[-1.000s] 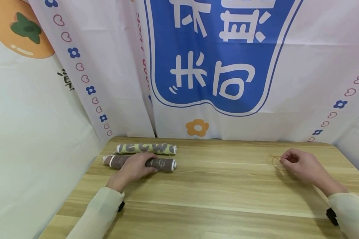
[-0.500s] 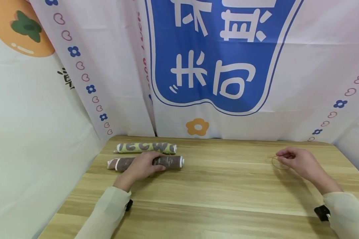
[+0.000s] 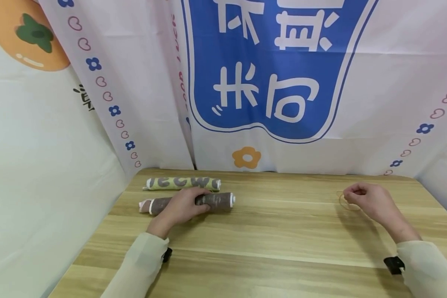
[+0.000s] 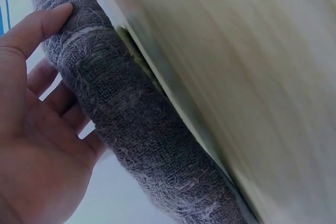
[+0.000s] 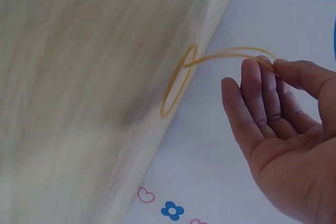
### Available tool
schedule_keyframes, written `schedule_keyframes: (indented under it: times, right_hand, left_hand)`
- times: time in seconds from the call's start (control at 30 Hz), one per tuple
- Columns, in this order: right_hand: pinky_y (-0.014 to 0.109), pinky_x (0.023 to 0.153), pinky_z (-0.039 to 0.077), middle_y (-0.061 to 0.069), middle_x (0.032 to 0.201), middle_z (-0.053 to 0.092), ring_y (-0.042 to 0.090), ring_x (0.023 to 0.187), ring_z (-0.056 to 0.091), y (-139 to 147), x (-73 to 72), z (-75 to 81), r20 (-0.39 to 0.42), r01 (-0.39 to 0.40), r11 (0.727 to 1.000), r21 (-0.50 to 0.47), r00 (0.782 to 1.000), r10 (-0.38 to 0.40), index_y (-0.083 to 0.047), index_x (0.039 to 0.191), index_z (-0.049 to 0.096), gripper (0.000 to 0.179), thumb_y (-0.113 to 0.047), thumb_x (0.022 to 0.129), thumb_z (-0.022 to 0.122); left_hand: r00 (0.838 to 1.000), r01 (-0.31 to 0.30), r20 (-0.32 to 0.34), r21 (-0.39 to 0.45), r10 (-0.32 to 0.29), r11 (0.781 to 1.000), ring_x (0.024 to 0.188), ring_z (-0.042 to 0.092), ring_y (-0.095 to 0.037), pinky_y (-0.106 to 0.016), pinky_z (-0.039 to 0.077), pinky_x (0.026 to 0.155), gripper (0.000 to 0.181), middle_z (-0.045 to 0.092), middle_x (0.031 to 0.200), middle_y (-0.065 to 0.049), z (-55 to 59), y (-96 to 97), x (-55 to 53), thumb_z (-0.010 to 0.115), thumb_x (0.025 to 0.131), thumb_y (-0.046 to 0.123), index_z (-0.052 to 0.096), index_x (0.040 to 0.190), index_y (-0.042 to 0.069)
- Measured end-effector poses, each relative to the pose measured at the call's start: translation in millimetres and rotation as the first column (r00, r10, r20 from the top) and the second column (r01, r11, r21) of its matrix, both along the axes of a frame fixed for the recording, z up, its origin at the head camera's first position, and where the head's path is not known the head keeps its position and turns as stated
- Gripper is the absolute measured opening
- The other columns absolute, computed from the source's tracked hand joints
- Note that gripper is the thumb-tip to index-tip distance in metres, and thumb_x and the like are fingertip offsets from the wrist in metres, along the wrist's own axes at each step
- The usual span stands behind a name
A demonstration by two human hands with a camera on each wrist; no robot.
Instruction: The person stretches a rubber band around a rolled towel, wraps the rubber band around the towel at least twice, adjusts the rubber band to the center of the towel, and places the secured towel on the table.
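Note:
My left hand [image 3: 181,207] grips a dark grey-brown rolled towel [image 3: 220,202] from above, near its middle. In the left wrist view the thumb lies on one side of the fuzzy towel [image 4: 142,124] and the fingers curl on the other. A white edge shows at each end of the roll. Far to the right, my right hand [image 3: 371,203] pinches a thin yellow-orange rubber band [image 5: 226,54] between thumb and fingertips, above the table. A second loop, another rubber band [image 5: 167,98], hangs at its far end in the right wrist view.
Behind the dark roll lies a green rolled towel [image 3: 184,183] with grey lettering, close and parallel to it. Both rest at the back left of the wooden table [image 3: 268,236]. A printed white curtain [image 3: 301,153] stands along the table's back edge.
My left hand has shifted the dark rolled towel to the right, and its right end now extends past the green roll. The right hand has moved slightly left with the rubber bands.

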State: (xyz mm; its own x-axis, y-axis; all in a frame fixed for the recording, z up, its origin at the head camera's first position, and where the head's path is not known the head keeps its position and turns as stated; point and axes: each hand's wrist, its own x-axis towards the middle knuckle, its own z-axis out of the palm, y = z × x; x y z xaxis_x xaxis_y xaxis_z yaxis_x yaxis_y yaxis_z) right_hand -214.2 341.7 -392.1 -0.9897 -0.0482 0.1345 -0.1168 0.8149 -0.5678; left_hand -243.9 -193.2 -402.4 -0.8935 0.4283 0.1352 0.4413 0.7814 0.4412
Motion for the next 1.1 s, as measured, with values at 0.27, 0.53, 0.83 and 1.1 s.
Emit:
schedule_keyframes:
  times: [0.27, 0.53, 0.83, 1.1]
  right_hand:
    - [0.028, 0.068, 0.050, 0.006, 0.095, 0.077, 0.019, 0.086, 0.065, -21.2, 2.8, 5.7, -0.033, 0.021, 0.996, -0.092, 0.999, -0.024, -0.001, 0.110, 0.075, 0.029, -0.029, 0.107, 0.067]
    - [0.028, 0.071, 0.052, 0.006, 0.097, 0.076, 0.021, 0.090, 0.066, -47.2, 3.7, 13.2, -0.037, -0.012, 0.989, -0.150, 0.999, 0.007, -0.003, 0.110, 0.074, 0.026, -0.028, 0.106, 0.069]
    - [0.026, 0.073, 0.053, 0.006, 0.098, 0.077, 0.026, 0.092, 0.071, -76.9, 6.2, 15.5, -0.064, -0.032, 0.973, -0.227, 0.998, 0.018, -0.002, 0.109, 0.075, 0.023, -0.024, 0.104, 0.072]
    - [0.028, 0.074, 0.054, 0.005, 0.098, 0.077, 0.028, 0.094, 0.070, -102.0, 7.9, 21.6, -0.069, -0.056, 0.952, -0.302, 0.997, 0.037, -0.004, 0.108, 0.075, 0.022, -0.026, 0.103, 0.073]
  left_hand:
    - [1.000, 0.010, -0.006, 0.040, -0.009, 0.999, 0.119, 0.067, -0.029, -0.052, 0.052, 0.102, 0.042, 0.073, 0.129, -0.005, 4.0, 14.8, -3.3, 0.084, 0.094, 0.031, 0.074, 0.131, 0.015]
    - [0.999, 0.032, -0.016, 0.086, -0.030, 0.996, 0.116, 0.068, -0.028, -0.050, 0.054, 0.099, 0.041, 0.073, 0.127, -0.005, 10.7, 30.6, 1.1, 0.085, 0.094, 0.029, 0.074, 0.131, 0.015]
    - [0.996, 0.082, -0.049, 0.082, -0.078, 0.993, 0.103, 0.068, -0.021, -0.045, 0.055, 0.091, 0.033, 0.074, 0.114, 0.000, 15.8, 51.5, 2.8, 0.086, 0.092, 0.021, 0.074, 0.122, 0.016]
    - [0.986, 0.147, -0.100, 0.119, -0.136, 0.982, 0.112, 0.069, -0.023, -0.046, 0.054, 0.098, 0.046, 0.074, 0.127, -0.002, 21.4, 69.7, 4.8, 0.089, 0.088, 0.013, 0.075, 0.132, 0.019]
